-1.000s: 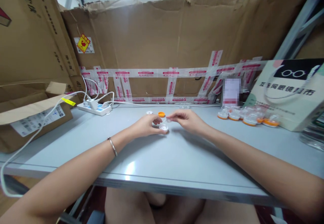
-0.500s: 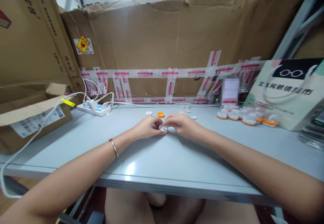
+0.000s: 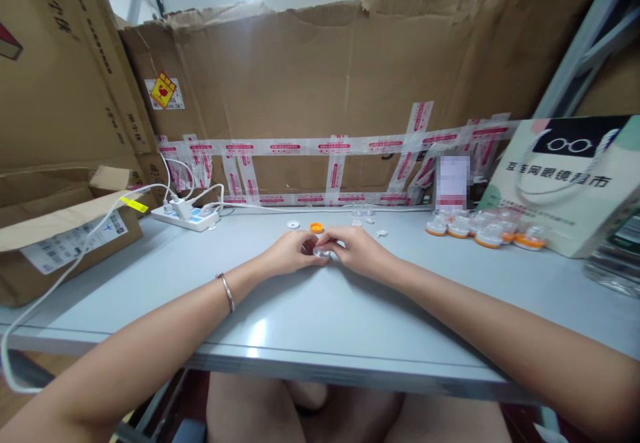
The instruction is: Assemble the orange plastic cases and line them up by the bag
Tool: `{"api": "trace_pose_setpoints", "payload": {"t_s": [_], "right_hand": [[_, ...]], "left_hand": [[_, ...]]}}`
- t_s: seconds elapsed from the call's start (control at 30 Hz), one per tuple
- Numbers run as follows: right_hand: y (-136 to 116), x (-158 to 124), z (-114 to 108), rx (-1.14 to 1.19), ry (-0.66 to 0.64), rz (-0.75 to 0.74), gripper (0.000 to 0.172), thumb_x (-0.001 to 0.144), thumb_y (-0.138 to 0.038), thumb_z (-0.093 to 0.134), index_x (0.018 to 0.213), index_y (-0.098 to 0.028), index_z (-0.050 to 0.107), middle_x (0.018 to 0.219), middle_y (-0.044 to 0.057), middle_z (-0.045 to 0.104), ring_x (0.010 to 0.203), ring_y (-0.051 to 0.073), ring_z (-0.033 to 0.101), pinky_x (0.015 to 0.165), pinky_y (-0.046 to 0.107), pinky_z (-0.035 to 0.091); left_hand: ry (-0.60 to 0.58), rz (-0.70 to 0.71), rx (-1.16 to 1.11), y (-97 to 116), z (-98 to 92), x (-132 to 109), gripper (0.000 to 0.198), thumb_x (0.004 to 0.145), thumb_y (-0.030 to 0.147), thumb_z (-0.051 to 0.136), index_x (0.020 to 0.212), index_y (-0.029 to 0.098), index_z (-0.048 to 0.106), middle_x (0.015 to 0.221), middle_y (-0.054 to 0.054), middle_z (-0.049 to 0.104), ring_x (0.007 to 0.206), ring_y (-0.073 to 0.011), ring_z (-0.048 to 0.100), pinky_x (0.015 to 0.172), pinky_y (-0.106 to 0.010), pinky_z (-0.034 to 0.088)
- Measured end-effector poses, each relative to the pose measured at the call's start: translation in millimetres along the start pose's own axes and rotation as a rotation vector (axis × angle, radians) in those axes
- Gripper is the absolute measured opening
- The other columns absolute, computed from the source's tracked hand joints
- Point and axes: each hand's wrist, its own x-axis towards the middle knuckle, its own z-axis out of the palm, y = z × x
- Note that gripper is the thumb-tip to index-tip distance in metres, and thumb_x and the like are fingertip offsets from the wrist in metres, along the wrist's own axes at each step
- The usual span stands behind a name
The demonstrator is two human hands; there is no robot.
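Over the middle of the desk, my left hand [image 3: 291, 251] closes its thumb and fingers around the left side of a small round clear plastic part [image 3: 321, 253]. My right hand [image 3: 354, 246] bends in from the other side, its fingertips pinched at the top of the same part; whether they hold a smaller piece as well is hidden. Just behind the hands lie an orange ring-shaped cap [image 3: 317, 227] and a white round disc [image 3: 293, 225]. Small clear and white pieces [image 3: 382, 233] are scattered behind my right hand.
Several clear domed pieces with orange bases [image 3: 489, 235] stand at the right, before a paper bag [image 3: 555, 196] and an upright pixelated screen [image 3: 453, 183]. A clear bottle [image 3: 617, 256] is at the far right. A power strip [image 3: 187, 215] with white cables and an open carton [image 3: 70, 236] sit left.
My right fingers have shifted slightly left over the clear part. My left hand stays around it, and the view has moved a little.
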Motion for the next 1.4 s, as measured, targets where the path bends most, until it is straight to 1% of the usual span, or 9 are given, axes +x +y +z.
{"api": "trace_pose_setpoints", "payload": {"t_s": [0.13,0.3,0.53,0.7,0.8,0.93,1.17,1.3,1.4], "right_hand": [[3,1,1,0.039,0.034,0.066,0.018,0.075,-0.007,0.048,0.074,-0.015,0.064,0.077,0.005,0.070,0.074,0.015,0.063,0.068,0.025,0.045],[6,5,5,0.066,0.034,0.073,0.020,0.073,-0.006,0.048,0.073,-0.015,0.065,0.078,0.005,0.070,0.074,0.015,0.063,0.070,0.026,0.045],[13,10,2,0.101,0.049,0.137,0.015,0.072,-0.009,0.051,0.070,-0.014,0.065,0.071,0.003,0.069,0.067,0.014,0.061,0.065,0.025,0.045],[12,10,1,0.045,0.031,0.084,0.019,0.072,-0.008,0.049,0.074,-0.015,0.067,0.076,0.004,0.070,0.070,0.014,0.061,0.067,0.026,0.045],[10,10,1,0.012,0.004,0.083,0.021,0.072,-0.008,0.048,0.077,-0.015,0.067,0.078,0.005,0.070,0.071,0.015,0.061,0.068,0.026,0.045],[11,11,1,0.008,-0.003,0.073,0.021,0.072,-0.008,0.048,0.077,-0.015,0.067,0.078,0.004,0.070,0.071,0.015,0.061,0.067,0.026,0.045],[13,9,4,0.059,0.019,0.087,0.019,0.071,-0.009,0.049,0.075,-0.015,0.066,0.075,0.003,0.069,0.069,0.014,0.061,0.067,0.025,0.046],[10,7,5,0.057,0.037,0.104,0.016,0.072,-0.012,0.050,0.075,-0.014,0.066,0.075,0.005,0.069,0.068,0.014,0.060,0.068,0.027,0.046],[7,4,7,0.050,0.061,0.105,0.014,0.073,-0.016,0.051,0.073,-0.015,0.065,0.071,0.004,0.068,0.064,0.014,0.059,0.064,0.026,0.045]], "left_hand": [[0.007,-0.043,-0.024,1,0.2,0,0.031,0.066,0.041,0.061,0.079,0.014,0.058,0.067,0.001,0.054,0.061,-0.0107,0.047,0.055,-0.021,0.035],[0.009,-0.033,-0.074,-2,0.7,2,0.028,0.066,0.038,0.061,0.078,0.013,0.057,0.061,0.003,0.050,0.057,-0.0092,0.044,0.052,-0.020,0.033],[-0.005,-0.057,-0.121,-2,1.8,3,0.032,0.066,0.038,0.061,0.084,0.012,0.058,0.068,0.000,0.053,0.062,-0.0106,0.047,0.056,-0.020,0.036],[-0.011,-0.038,-0.123,-3,2.5,4,0.031,0.066,0.038,0.061,0.083,0.012,0.058,0.065,0.001,0.052,0.060,-0.0101,0.046,0.055,-0.020,0.036],[-0.009,-0.018,-0.148,-4,3.5,4,0.030,0.066,0.037,0.060,0.083,0.012,0.057,0.065,0.001,0.051,0.060,-0.0098,0.046,0.055,-0.020,0.036],[-0.010,-0.016,-0.153,-8,4.8,5,0.030,0.066,0.036,0.061,0.083,0.012,0.057,0.065,0.002,0.051,0.059,-0.0094,0.046,0.055,-0.020,0.036],[-0.035,-0.010,-0.199,-8,5.7,4,0.031,0.067,0.035,0.060,0.087,0.011,0.058,0.066,0.001,0.053,0.060,-0.0095,0.047,0.055,-0.019,0.037],[-0.006,-0.030,-0.187,-6,6.2,4,0.029,0.066,0.034,0.061,0.084,0.011,0.059,0.065,0.001,0.053,0.060,-0.0097,0.047,0.055,-0.020,0.037],[0.015,-0.052,-0.175,-5,6.7,4,0.027,0.066,0.034,0.061,0.081,0.011,0.059,0.066,0.001,0.054,0.060,-0.0103,0.048,0.054,-0.020,0.037]]}}
